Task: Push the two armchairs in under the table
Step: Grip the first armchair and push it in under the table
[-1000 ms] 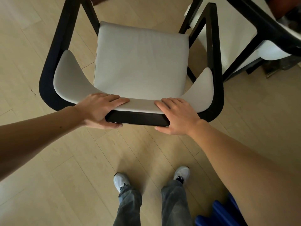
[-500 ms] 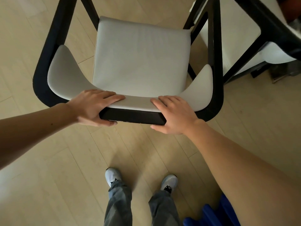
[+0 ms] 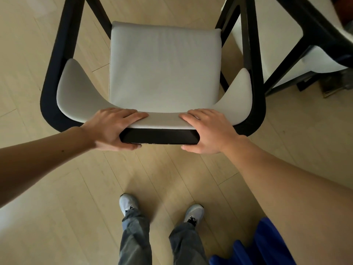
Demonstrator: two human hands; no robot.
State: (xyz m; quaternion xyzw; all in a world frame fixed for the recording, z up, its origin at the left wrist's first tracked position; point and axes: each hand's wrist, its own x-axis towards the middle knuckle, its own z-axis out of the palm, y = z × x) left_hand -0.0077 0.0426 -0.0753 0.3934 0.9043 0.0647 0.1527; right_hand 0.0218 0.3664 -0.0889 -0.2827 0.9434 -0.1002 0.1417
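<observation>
An armchair (image 3: pixel 164 67) with a black frame and a pale grey seat and curved backrest stands right in front of me, seen from above. My left hand (image 3: pixel 112 129) grips the top of its backrest left of centre, fingers over the pad and thumb under the black rail. My right hand (image 3: pixel 208 131) grips the same backrest right of centre. A second armchair (image 3: pixel 282 37) of the same kind stands at the upper right, close beside the first. Of the table I see only a dark reddish corner (image 3: pixel 346 14) at the far upper right.
Light wooden floorboards (image 3: pixel 57 188) lie all around. My two feet in pale sneakers (image 3: pixel 129 203) stand just behind the chair. A blue cloth (image 3: pixel 254 251) shows at the bottom right. A dark base (image 3: pixel 332 85) sits on the floor beyond the second armchair.
The armchair has shifted slightly forward with both hands holding its backrest. My feet have stepped forward behind it, the left foot leading.
</observation>
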